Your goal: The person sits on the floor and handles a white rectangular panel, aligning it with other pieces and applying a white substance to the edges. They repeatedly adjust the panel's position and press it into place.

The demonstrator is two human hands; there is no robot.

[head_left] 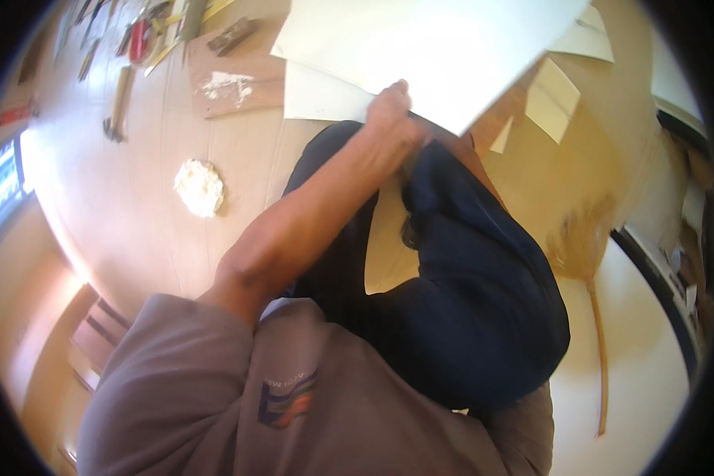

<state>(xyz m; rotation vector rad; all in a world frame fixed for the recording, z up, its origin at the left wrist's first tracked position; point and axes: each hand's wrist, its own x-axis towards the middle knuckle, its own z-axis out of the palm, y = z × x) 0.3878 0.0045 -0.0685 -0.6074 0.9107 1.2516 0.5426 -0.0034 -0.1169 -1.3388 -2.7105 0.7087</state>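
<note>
My left hand (pixel 393 111) is closed at the near edge of a large white sheet (pixel 404 40), above my bent legs. Its thumb side rests against the sheet. What it grips is blurred and hidden under the fist. Beyond my right trouser leg (pixel 468 254), a strip of bare skin shows beside the sheet's corner; whether it is my right forearm or my foot, I cannot tell. The fingers of my right hand do not show. A second white sheet (pixel 317 94) sticks out beneath the large one.
Left on the floor lie a hammer (pixel 119 103), a crumpled whitish heap (pixel 199 188) and several tools. A brown board (pixel 222 91) with white smears carries a dark wooden block (pixel 234 36). Pale offcuts (pixel 552 99) and a long-handled broom (pixel 591 238) lie to the right.
</note>
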